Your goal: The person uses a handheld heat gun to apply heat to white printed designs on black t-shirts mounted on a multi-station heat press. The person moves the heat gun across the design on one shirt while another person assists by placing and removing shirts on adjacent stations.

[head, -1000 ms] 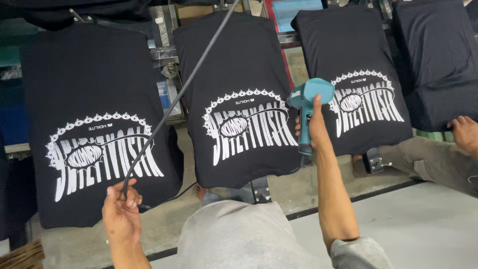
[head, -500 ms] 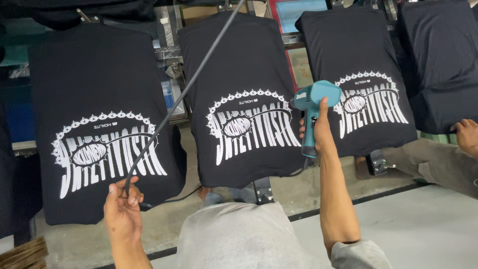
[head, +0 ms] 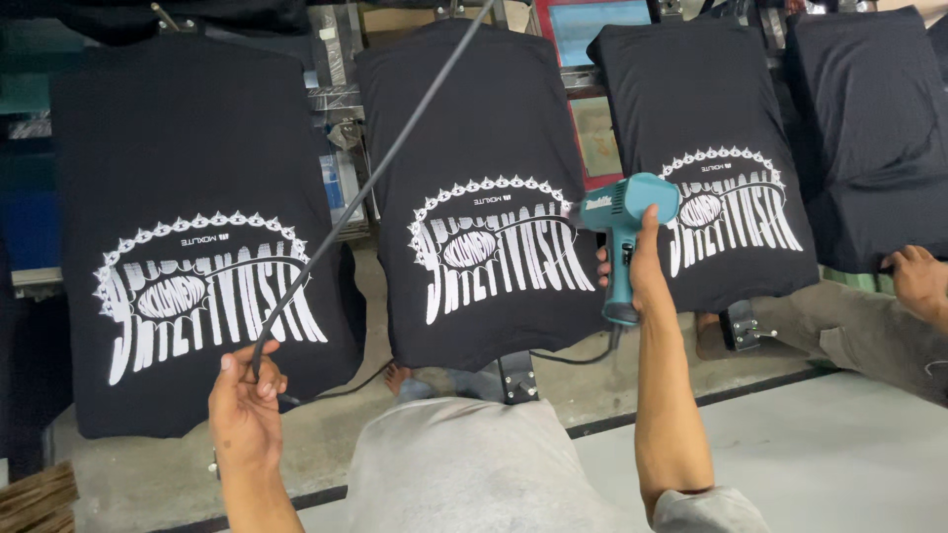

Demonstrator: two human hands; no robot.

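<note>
A teal heat gun point(head: 620, 237) sits at the centre of the view, held upright in the right hand point(head: 637, 265), fingers wrapped tight around its grip. Its nozzle points left, at the white printed design on the middle black T-shirt point(head: 489, 197), and hovers just above the right edge of that print. A dark cord leaves the bottom of the heat gun's grip and drops below the shirt's lower edge.

To the left of the heat gun and lower down, the left hand point(head: 245, 400) pinches a thin black cable point(head: 370, 188) between thumb and fingers; the cable runs taut up and to the right, crossing the middle shirt towards the top of the view.

The middle shirt lies flat on a board, as do the others in the row. Left of the heat gun is another black T-shirt point(head: 197, 227) with the same white design. Just right of the heat gun is a third printed shirt point(head: 706, 148), and beyond it a fourth dark shirt point(head: 874, 138) with no print showing.

All three visible prints look complete. Judging by the nozzle's aim, the middle print is the one being heated; whether the neighbouring prints are already dry cannot be told.

Far right of the heat gun, another person's hand point(head: 918, 281) rests near the fourth shirt's lower edge. Below the heat gun is the wearer's grey shirt point(head: 474, 474).
</note>
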